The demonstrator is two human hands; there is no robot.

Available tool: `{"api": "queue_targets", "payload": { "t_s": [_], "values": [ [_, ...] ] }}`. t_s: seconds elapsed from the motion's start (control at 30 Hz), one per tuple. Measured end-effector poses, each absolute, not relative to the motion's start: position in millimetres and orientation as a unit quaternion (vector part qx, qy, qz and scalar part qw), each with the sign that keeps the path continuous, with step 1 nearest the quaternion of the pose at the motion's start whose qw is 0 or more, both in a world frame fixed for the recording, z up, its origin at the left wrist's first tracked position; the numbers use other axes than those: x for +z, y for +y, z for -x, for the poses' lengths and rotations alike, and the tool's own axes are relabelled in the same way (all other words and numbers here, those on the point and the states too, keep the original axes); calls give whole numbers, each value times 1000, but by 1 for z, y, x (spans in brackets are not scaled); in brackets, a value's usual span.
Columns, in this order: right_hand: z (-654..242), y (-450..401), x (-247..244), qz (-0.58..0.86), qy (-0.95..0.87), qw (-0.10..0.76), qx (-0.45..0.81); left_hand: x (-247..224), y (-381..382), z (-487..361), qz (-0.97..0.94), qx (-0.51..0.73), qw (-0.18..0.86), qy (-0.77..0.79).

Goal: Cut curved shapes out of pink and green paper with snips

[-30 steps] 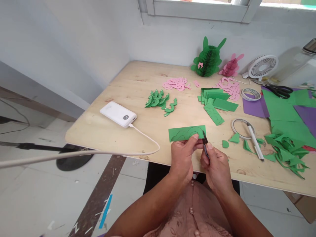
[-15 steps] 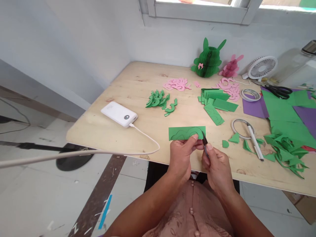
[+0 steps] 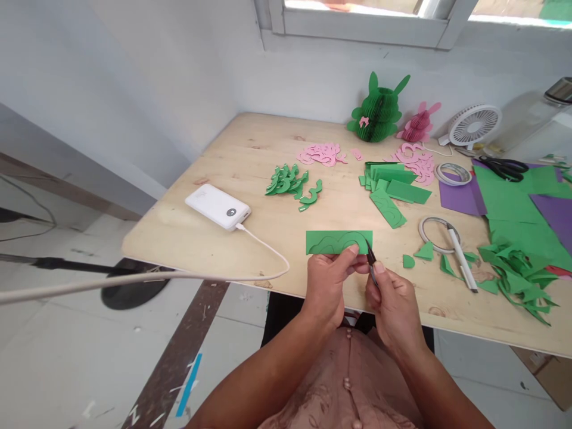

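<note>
Between the thumb and fingers of my left hand (image 3: pixel 328 280) is a green paper strip (image 3: pixel 319 239) with a wavy outline drawn on it. My right hand (image 3: pixel 395 295) is closed round a pair of scissors (image 3: pixel 371 259); its dark blades meet the strip's right end, and the handles are mostly hidden by my fingers. Ahead and to the left lie a pile of curved green cut-outs (image 3: pixel 286 180) and a single cut-out (image 3: pixel 311 195). Beyond the strip, to the right, is a stack of green paper strips (image 3: pixel 393 174), one with a drawn outline.
Green scraps (image 3: pixel 518 274), a marker (image 3: pixel 462 259) and tape rolls (image 3: pixel 453 174) lie on the right. A white power bank (image 3: pixel 218 206) trails a cable at left. Paper figures (image 3: pixel 379 116), a small fan (image 3: pixel 476 125) and black-handled scissors (image 3: pixel 504 168) are at the back.
The scissor blades look slightly closer together at the strip's right end. Both hands keep almost the same place, and the whole view has shifted a little.
</note>
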State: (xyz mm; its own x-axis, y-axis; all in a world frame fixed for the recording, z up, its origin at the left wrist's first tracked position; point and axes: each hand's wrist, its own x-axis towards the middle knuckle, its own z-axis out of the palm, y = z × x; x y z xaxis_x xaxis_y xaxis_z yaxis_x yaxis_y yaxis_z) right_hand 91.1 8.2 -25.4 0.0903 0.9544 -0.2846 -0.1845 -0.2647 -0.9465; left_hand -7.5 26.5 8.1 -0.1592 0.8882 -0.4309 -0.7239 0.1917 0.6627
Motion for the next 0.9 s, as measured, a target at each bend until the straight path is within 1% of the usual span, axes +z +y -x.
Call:
{"api": "queue_targets", "payload": {
  "t_s": [0.27, 0.9],
  "values": [
    [-92, 7, -27, 554, -359, 490, 570, 11, 27, 10, -97, 625, 649, 422],
    [-85, 9, -24, 558, -353, 493, 567, 7, 30, 4, -102, 643, 619, 439]
  ]
}}
